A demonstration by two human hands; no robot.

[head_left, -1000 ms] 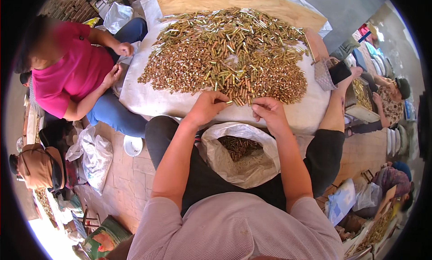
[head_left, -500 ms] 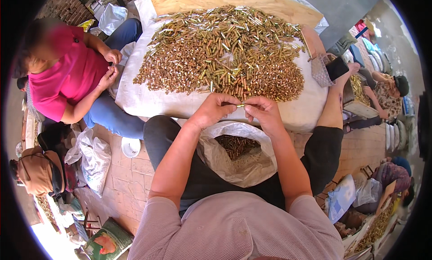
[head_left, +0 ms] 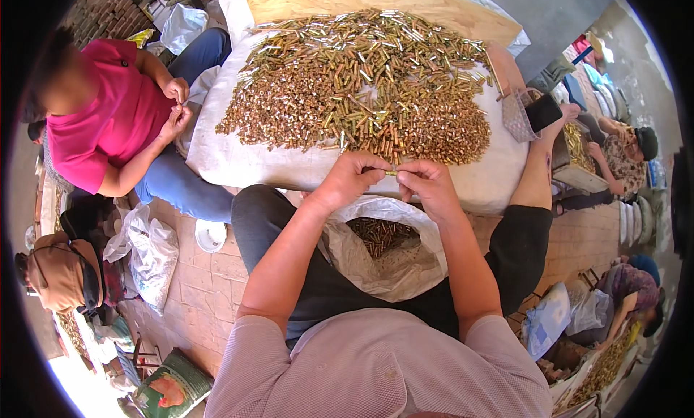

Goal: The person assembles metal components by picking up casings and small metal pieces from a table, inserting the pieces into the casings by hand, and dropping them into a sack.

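My left hand (head_left: 351,178) and my right hand (head_left: 429,186) meet just past the near edge of the covered table. Between their fingertips they pinch a small gold-coloured metal cylinder (head_left: 391,173), one end in each hand. Its finer shape is too small to make out. Beyond my hands lies a broad heap of similar long metal cylinders (head_left: 376,64), with shorter coppery metal pieces (head_left: 278,114) at the near left and right. Below my hands, between my legs, a white sack (head_left: 372,273) gapes with many metal cylinders (head_left: 381,236) inside.
A wooden board (head_left: 405,2) borders the table's far side. At its right stand a checked basket (head_left: 519,114) and a dark phone-like slab (head_left: 542,113). A co-worker in a pink shirt (head_left: 116,114) sits at left, near a white bowl (head_left: 210,236) and a plastic bag (head_left: 155,255).
Both hands keep their pinch on the metal cylinder and have shifted only slightly. The view has moved a little; the heap looks the same.
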